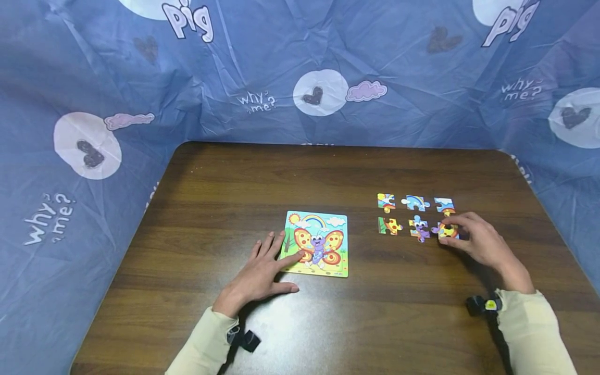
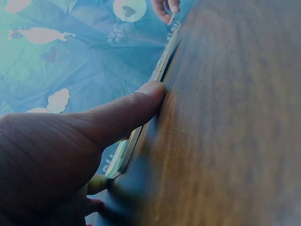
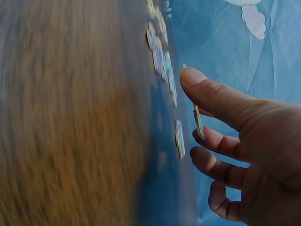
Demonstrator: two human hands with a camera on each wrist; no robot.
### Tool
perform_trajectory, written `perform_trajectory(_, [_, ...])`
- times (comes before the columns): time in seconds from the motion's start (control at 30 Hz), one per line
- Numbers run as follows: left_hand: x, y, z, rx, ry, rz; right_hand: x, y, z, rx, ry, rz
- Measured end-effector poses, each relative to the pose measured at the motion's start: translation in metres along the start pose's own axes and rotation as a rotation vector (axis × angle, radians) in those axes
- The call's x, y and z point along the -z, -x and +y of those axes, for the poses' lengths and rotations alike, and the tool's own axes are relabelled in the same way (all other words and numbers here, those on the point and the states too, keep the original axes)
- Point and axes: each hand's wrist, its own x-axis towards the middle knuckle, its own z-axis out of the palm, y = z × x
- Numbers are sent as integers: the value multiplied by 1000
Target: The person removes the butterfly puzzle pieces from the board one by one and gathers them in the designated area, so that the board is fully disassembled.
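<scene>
A square butterfly puzzle board (image 1: pixel 323 221) lies on the table. My left hand (image 1: pixel 258 276) is spread over its lower left side, fingers straight and fingertips on the board, thumb along the near side. On the right, my right hand (image 1: pixel 487 247) pinches a yellow, red and purple puzzle piece (image 1: pixel 448 231) between thumb and index finger. The right wrist view shows that piece (image 3: pixel 198 123) raised off the tabletop, the other fingers loosely bent. Left of it lie a purple piece (image 1: pixel 419 229) and a green and yellow piece (image 1: pixel 389 226).
Behind these is a row of three pieces: one with a sun (image 1: pixel 386 201), a rainbow piece (image 1: pixel 415 202) and a sky piece (image 1: pixel 444 204). The brown wooden table (image 1: pixel 253 172) meets a blue printed cloth (image 1: pixel 262 57) at its back and sides.
</scene>
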Motion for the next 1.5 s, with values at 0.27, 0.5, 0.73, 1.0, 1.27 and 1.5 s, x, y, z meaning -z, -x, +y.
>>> perform_trajectory(0.27, [1,0,0,2,-6,0,-2,-3,11,24,13,-1])
perform_trajectory(0.5, [1,0,0,-1,-12,-4,-5,-5,18,39,16,-20])
perform_trajectory(0.73, [1,0,0,1,-3,-1,-5,-8,26,30,20,-57])
perform_trajectory(1.0, [0,0,-1,1,-4,-3,-4,-11,27,14,21,-85])
perform_trajectory(1.27, [1,0,1,9,-3,-5,-2,-12,26,2,2,-104])
perform_trajectory(1.5, [3,2,2,6,2,-1,0,-11,24,1,-9,-105])
